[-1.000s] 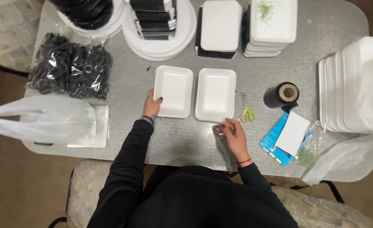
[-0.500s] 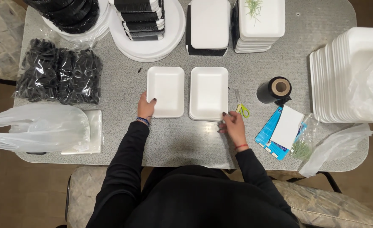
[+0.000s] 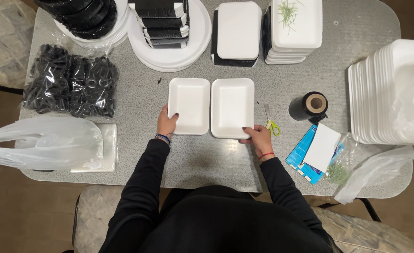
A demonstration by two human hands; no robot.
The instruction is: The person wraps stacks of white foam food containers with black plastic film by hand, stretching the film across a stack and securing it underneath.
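Two white foam trays, left tray (image 3: 188, 105) and right tray (image 3: 232, 107), lie side by side, edges touching, mid-surface (image 3: 202, 159). Left hand (image 3: 167, 122) at left tray's 7 o'clock corner, fingers loosely curled on rim. Right hand (image 3: 259, 137) at right tray's 5 o'clock corner, fingers pinching edge. Bare room at 6 o'clock. Scissors (image 3: 270, 121) just beside at 3 o'clock; black tape roll (image 3: 308, 106) farther. Foam tray stack (image 3: 385, 93) cut off at frame edge, part under plastic.
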